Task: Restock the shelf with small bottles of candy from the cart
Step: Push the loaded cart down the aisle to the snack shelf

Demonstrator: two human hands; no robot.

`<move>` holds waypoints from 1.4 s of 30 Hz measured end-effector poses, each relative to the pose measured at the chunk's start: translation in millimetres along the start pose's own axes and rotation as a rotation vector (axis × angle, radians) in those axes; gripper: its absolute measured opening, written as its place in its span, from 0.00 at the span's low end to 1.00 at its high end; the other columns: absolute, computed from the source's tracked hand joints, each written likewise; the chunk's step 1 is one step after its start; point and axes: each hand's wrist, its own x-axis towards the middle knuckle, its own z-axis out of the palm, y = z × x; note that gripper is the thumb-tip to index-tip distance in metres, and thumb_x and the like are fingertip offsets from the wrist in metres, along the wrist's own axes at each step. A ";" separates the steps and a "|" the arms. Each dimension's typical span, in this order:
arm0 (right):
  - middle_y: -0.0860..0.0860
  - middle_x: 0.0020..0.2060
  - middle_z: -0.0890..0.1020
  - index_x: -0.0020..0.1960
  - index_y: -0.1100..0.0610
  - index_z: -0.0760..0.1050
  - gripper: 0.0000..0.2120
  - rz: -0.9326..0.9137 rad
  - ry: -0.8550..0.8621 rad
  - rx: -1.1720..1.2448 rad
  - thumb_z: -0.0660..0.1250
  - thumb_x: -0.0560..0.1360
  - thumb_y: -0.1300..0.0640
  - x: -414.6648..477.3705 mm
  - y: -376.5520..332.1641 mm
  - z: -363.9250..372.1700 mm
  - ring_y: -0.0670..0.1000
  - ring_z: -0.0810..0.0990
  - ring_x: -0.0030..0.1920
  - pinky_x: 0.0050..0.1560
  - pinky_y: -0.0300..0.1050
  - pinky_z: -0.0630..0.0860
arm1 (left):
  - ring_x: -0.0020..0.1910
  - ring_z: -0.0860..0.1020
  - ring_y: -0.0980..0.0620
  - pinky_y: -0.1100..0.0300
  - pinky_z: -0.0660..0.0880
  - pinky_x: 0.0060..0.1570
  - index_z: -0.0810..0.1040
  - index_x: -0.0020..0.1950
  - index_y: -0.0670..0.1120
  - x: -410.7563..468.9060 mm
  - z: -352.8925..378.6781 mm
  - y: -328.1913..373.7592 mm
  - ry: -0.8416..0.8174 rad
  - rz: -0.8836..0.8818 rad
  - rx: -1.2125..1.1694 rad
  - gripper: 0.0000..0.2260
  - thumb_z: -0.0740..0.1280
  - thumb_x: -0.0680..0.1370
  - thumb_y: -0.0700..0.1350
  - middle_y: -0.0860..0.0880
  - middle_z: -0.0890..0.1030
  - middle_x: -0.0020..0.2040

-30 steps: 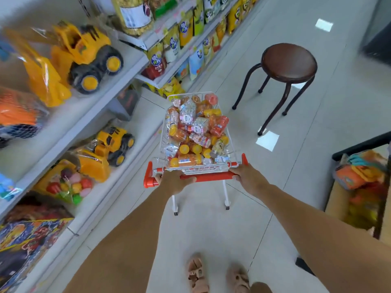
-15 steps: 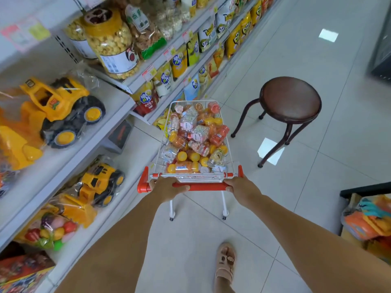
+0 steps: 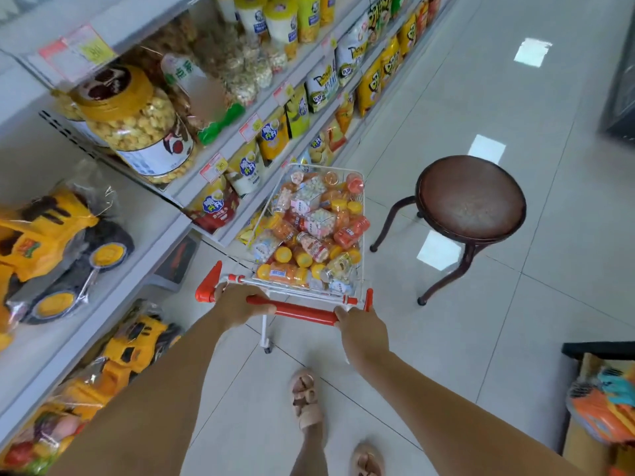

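I am counting one cart [image 3: 302,311]. Its candy bottles [image 3: 309,228] are lying heaped too thickly for an exact tally, though well over a dozen are showing. I am also counting one stool [image 3: 470,201], two yellow toy trucks, the upper truck [image 3: 51,242] and the lower truck [image 3: 137,341], two hands, the left hand [image 3: 240,305] and the right hand [image 3: 364,333], and two sandals [image 3: 305,400].

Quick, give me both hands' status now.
Left hand: grips the cart's red handle.
Right hand: grips the same handle.
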 end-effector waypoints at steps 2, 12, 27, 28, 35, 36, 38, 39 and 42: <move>0.53 0.54 0.78 0.69 0.55 0.65 0.21 0.032 0.015 0.019 0.58 0.77 0.66 13.2 -3.7 -2.8 0.55 0.77 0.56 0.69 0.46 0.64 | 0.46 0.75 0.59 0.53 0.54 0.65 0.81 0.40 0.58 15.7 -10.4 2.1 0.039 0.029 0.008 0.12 0.70 0.68 0.64 0.58 0.80 0.37; 0.50 0.51 0.78 0.67 0.53 0.65 0.20 0.192 0.001 0.162 0.64 0.76 0.60 79.6 -17.6 -41.4 0.51 0.76 0.55 0.67 0.43 0.64 | 0.76 0.49 0.43 0.44 0.45 0.72 0.76 0.64 0.47 81.6 -52.3 32.7 0.166 0.054 -0.005 0.22 0.70 0.73 0.55 0.47 0.66 0.73; 0.53 0.56 0.78 0.68 0.53 0.66 0.15 0.311 0.086 0.237 0.54 0.81 0.60 167.1 30.0 -102.6 0.53 0.74 0.59 0.64 0.44 0.69 | 0.76 0.40 0.41 0.48 0.43 0.75 0.60 0.74 0.43 197.7 -85.6 107.6 0.035 0.018 0.428 0.33 0.54 0.77 0.64 0.40 0.52 0.77; 0.53 0.56 0.78 0.68 0.53 0.66 0.15 0.306 0.090 0.231 0.53 0.82 0.60 173.3 35.6 -106.0 0.53 0.74 0.59 0.64 0.44 0.68 | 0.76 0.39 0.41 0.49 0.43 0.75 0.59 0.74 0.43 201.8 -87.4 113.6 0.042 0.015 0.387 0.32 0.55 0.78 0.63 0.40 0.49 0.77; 0.53 0.57 0.76 0.70 0.55 0.62 0.20 0.249 0.076 0.147 0.56 0.79 0.63 209.8 77.3 -132.5 0.54 0.73 0.59 0.63 0.44 0.66 | 0.67 0.68 0.39 0.50 0.69 0.62 0.48 0.76 0.35 210.9 -79.8 202.0 0.256 -0.478 -0.601 0.34 0.63 0.80 0.47 0.36 0.65 0.70; 0.53 0.57 0.76 0.70 0.55 0.62 0.20 0.231 0.073 0.135 0.56 0.78 0.63 215.2 83.9 -136.3 0.54 0.73 0.59 0.63 0.44 0.66 | 0.57 0.76 0.41 0.51 0.74 0.54 0.51 0.74 0.35 217.9 -73.2 216.1 0.258 -0.516 -0.720 0.30 0.63 0.80 0.44 0.38 0.73 0.59; 0.53 0.56 0.76 0.70 0.55 0.62 0.20 0.203 0.047 0.104 0.57 0.78 0.63 226.7 97.6 -144.1 0.54 0.74 0.58 0.66 0.46 0.65 | 0.46 0.80 0.41 0.51 0.79 0.45 0.55 0.71 0.35 234.5 -63.6 241.9 0.239 -0.552 -0.840 0.25 0.63 0.79 0.41 0.41 0.77 0.49; 0.53 0.55 0.77 0.69 0.56 0.62 0.20 0.192 0.032 0.087 0.56 0.79 0.63 233.2 104.8 -148.5 0.54 0.75 0.58 0.68 0.47 0.65 | 0.46 0.81 0.39 0.50 0.80 0.44 0.55 0.71 0.35 243.7 -62.6 252.8 0.236 -0.576 -0.872 0.25 0.63 0.79 0.41 0.40 0.78 0.51; 0.54 0.54 0.78 0.67 0.57 0.64 0.18 0.133 -0.018 0.063 0.54 0.79 0.65 254.1 128.9 -164.0 0.55 0.77 0.57 0.63 0.49 0.69 | 0.46 0.82 0.38 0.47 0.80 0.40 0.58 0.65 0.38 267.6 -64.2 273.5 0.266 -0.605 -0.981 0.19 0.63 0.79 0.38 0.39 0.77 0.52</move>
